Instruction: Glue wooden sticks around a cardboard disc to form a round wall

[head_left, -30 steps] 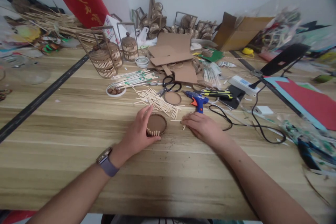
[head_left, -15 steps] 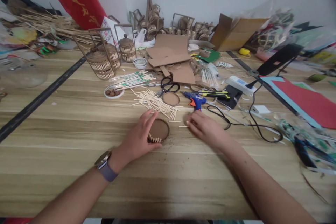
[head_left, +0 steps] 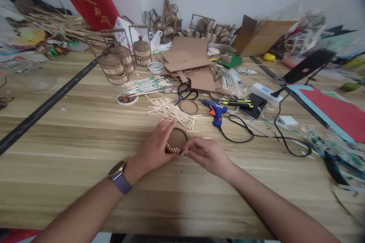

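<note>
A round brown cardboard disc (head_left: 177, 138) lies on the wooden table (head_left: 85, 136), with a row of short wooden sticks standing along its near edge. My left hand (head_left: 155, 150) cups the disc's left side, fingers curled around it. My right hand (head_left: 203, 153) pinches a short wooden stick (head_left: 184, 152) and holds it against the disc's near right edge. A loose pile of cut sticks (head_left: 171, 108) lies just beyond the disc.
A blue glue gun (head_left: 216, 111) with a black cord lies right of the pile, near scissors (head_left: 185, 93), a second disc (head_left: 188, 106), a yellow-black knife (head_left: 238, 102) and a power strip (head_left: 264, 93). Finished stick baskets (head_left: 114, 66), cardboard sheets (head_left: 189, 59) and a small bowl (head_left: 127, 98) sit farther back.
My right hand picked a short stick off the table right of the disc and brought it left to the disc's near edge. My left hand stayed on the disc.
</note>
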The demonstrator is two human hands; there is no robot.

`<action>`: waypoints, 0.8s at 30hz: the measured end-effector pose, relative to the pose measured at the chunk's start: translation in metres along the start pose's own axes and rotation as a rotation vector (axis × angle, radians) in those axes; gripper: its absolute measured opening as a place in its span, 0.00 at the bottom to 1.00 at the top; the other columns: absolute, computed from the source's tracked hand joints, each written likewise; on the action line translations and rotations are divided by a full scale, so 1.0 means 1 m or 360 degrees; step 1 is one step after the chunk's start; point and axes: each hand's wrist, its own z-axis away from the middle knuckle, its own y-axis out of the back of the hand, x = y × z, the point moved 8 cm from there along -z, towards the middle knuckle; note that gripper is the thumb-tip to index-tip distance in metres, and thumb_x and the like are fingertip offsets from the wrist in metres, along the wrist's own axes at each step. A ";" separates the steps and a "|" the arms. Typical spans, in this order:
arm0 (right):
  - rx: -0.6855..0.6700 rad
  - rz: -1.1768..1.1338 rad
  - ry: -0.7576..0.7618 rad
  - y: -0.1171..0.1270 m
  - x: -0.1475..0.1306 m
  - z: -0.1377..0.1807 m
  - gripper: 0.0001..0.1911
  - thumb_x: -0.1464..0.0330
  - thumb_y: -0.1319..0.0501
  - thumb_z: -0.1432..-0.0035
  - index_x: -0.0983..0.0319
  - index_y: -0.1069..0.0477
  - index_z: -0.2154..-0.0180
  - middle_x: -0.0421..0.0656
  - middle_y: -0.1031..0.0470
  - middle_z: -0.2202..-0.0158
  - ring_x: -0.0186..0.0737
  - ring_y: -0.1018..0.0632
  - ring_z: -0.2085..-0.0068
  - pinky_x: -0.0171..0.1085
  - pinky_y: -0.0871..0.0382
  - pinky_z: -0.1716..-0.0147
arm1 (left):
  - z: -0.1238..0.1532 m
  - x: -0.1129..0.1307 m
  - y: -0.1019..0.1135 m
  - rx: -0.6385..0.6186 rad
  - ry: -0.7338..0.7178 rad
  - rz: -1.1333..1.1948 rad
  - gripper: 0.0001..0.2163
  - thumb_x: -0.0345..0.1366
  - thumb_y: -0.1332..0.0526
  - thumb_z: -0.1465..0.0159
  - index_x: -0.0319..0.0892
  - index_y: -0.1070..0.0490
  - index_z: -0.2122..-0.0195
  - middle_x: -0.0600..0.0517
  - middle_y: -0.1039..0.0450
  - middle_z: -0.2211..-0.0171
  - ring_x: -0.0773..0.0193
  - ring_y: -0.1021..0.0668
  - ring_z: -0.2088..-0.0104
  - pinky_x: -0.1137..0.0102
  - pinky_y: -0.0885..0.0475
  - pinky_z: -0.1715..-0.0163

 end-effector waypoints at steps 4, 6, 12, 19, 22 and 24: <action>0.0019 0.0135 0.0055 -0.001 -0.003 -0.002 0.05 0.66 0.41 0.39 0.60 0.28 0.66 0.39 0.23 0.73 0.34 0.26 0.72 0.32 0.34 0.72 | 0.000 0.002 0.000 0.0016 -0.0014 -0.0014 0.52 0.35 0.28 0.46 0.52 0.65 0.30 0.36 0.52 0.32 0.40 0.45 0.31 0.43 0.40 0.37; 0.0014 0.0157 0.0057 -0.002 -0.003 -0.003 0.05 0.67 0.40 0.39 0.60 0.28 0.67 0.39 0.23 0.73 0.35 0.26 0.72 0.32 0.34 0.73 | 0.000 0.001 -0.001 0.0017 -0.0007 -0.0021 0.52 0.35 0.28 0.46 0.52 0.65 0.30 0.36 0.52 0.32 0.40 0.45 0.31 0.42 0.40 0.37; 0.0016 0.0164 0.0067 -0.005 -0.003 -0.005 0.04 0.68 0.41 0.39 0.60 0.28 0.66 0.40 0.22 0.71 0.36 0.25 0.71 0.33 0.33 0.71 | 0.000 0.001 -0.001 0.0027 -0.0020 -0.0026 0.51 0.35 0.28 0.45 0.52 0.65 0.30 0.35 0.52 0.32 0.40 0.44 0.32 0.42 0.39 0.37; 0.0012 0.0313 0.0151 -0.009 -0.006 -0.006 0.04 0.71 0.41 0.38 0.59 0.29 0.67 0.40 0.23 0.70 0.36 0.25 0.70 0.33 0.34 0.70 | 0.000 0.001 -0.001 0.0017 -0.0038 -0.0024 0.51 0.37 0.28 0.44 0.50 0.65 0.30 0.35 0.52 0.32 0.39 0.45 0.31 0.42 0.40 0.37; 0.0012 0.0401 0.0218 -0.009 -0.008 -0.005 0.04 0.72 0.42 0.38 0.59 0.30 0.66 0.40 0.24 0.69 0.37 0.24 0.69 0.34 0.33 0.69 | 0.000 0.002 -0.001 0.0027 -0.0047 -0.0023 0.50 0.38 0.29 0.44 0.51 0.65 0.30 0.35 0.51 0.32 0.40 0.44 0.32 0.41 0.40 0.37; 0.0010 0.0443 0.0278 -0.010 -0.009 -0.005 0.04 0.73 0.42 0.37 0.59 0.30 0.65 0.41 0.24 0.68 0.38 0.24 0.68 0.34 0.33 0.68 | -0.001 0.003 0.000 0.0026 -0.0056 -0.0029 0.50 0.38 0.29 0.43 0.51 0.66 0.30 0.36 0.51 0.33 0.40 0.44 0.32 0.42 0.40 0.37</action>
